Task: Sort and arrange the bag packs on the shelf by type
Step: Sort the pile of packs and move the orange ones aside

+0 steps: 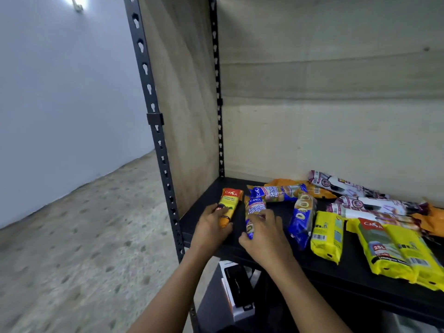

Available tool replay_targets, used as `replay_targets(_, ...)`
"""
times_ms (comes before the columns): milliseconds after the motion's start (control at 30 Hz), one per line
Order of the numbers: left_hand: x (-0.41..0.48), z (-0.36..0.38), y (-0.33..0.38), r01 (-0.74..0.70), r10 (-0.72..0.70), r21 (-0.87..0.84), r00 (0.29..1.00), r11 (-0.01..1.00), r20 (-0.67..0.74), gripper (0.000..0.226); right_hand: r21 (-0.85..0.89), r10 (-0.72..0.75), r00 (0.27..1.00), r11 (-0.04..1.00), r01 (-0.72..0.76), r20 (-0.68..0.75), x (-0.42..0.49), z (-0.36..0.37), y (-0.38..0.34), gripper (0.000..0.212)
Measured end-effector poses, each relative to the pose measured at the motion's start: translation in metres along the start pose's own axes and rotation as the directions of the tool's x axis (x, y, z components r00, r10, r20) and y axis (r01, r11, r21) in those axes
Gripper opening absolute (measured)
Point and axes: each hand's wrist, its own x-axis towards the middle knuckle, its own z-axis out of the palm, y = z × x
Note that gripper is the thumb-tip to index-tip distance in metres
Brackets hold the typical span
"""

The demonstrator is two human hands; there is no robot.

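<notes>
A storeroom: slotted metal shelf [240,246], bare concrete floor [72,236], retail bag packs [326,236] laid out

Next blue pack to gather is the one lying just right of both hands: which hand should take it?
Probably the right hand: it lies next to that blue pack, though it first has to let go of another blue pack. The left hand grips the orange pack farther away.

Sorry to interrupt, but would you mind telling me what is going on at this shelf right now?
A person is sorting packs of bags on the black shelf. The left hand grips an orange pack at the shelf's left end, and the right hand holds a blue pack just beside it. Further right, other blue packs, yellow packs, purple-and-white packs and more orange packs lie mixed and overlapping, so most of the sorting is not yet done.
</notes>
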Motion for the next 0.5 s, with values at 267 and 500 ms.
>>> replay_targets(267, -0.025, -0.015, -0.033, -0.026, 0.027, 0.005, 0.997, 1.0, -0.073, 0.053, 0.123, -0.043, 0.997, 0.991, 0.049, -0.057, 0.003, 0.025, -0.015, 0.053)
replay_targets(500, -0.027, -0.014, -0.045, -0.026, 0.025, -0.001, 0.991, 1.0, -0.133, 0.052, 0.143, -0.016, 0.999, 0.99, 0.021, -0.033, 0.004, 0.027, -0.013, 0.054)
